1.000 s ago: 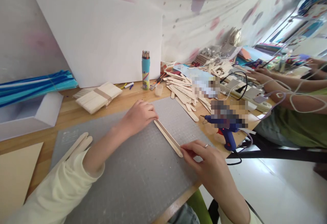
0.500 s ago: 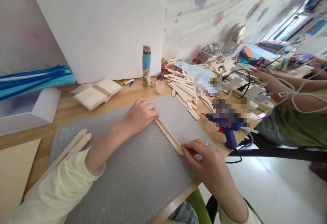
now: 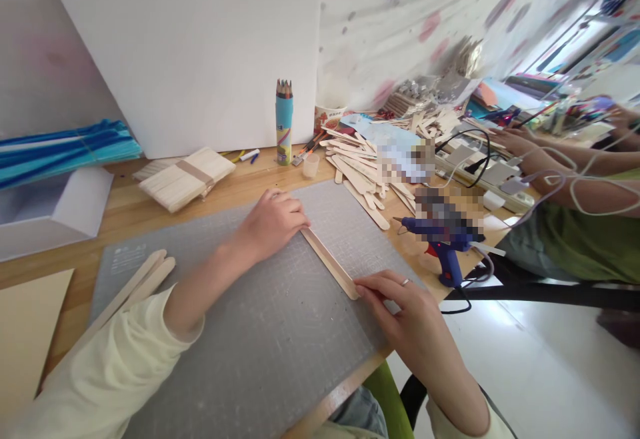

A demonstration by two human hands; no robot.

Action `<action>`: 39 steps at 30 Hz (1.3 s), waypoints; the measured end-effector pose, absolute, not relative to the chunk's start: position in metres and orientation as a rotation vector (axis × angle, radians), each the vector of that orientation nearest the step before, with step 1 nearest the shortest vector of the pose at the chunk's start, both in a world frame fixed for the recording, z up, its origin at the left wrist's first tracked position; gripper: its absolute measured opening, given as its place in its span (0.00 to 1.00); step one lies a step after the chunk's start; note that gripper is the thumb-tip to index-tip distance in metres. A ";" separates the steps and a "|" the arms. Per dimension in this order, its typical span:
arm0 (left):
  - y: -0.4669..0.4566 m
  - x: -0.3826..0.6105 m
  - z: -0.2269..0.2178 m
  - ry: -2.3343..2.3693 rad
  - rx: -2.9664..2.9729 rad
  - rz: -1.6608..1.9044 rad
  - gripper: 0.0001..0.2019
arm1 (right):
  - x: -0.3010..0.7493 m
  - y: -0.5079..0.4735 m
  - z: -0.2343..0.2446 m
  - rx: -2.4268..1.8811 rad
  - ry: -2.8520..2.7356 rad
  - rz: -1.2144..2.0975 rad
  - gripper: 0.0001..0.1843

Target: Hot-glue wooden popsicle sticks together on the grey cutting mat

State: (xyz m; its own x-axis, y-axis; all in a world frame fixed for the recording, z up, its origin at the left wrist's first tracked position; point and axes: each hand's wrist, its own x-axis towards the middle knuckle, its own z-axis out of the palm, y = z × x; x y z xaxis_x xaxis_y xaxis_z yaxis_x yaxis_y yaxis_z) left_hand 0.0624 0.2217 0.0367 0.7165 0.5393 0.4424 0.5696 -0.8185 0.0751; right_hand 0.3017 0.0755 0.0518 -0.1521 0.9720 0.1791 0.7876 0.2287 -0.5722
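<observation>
Two wooden craft sticks [image 3: 329, 263] are joined lengthwise on the grey cutting mat [image 3: 240, 352], one lying flat and the other standing on edge along it. My left hand [image 3: 274, 224] is closed over their far end, hiding that tip. At the near end, the thumb and forefinger of my right hand [image 3: 400, 312] pinch the sticks; a ring shows on one finger. Beside my left sleeve, a few loose craft sticks [image 3: 145, 280] lie at the mat's left side.
A blue glue gun [image 3: 447, 252] stands at the right table edge. Behind the mat are a pile of craft sticks [image 3: 355, 165], a small clear cup [image 3: 311, 165], a pencil tube [image 3: 284, 125] and a banded stick bundle [image 3: 187, 179]. Another person's arm [image 3: 560, 159] rests beyond a power strip [image 3: 505, 189].
Both hands keep their hold on the craft sticks, almost without moving. The whole view has shifted slightly.
</observation>
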 end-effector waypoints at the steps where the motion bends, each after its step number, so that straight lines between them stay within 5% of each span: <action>1: 0.222 0.062 0.036 -0.913 -2.849 -0.705 0.09 | 0.303 0.074 0.052 -1.612 -1.983 0.482 0.10; 32: 0.222 0.059 0.037 -0.800 -2.783 -0.846 0.10 | 0.292 0.063 0.032 -1.449 -1.959 0.242 0.13; 39: 0.225 0.055 0.035 -0.803 -2.882 -0.810 0.10 | 0.293 0.060 0.017 -1.437 -1.825 0.135 0.05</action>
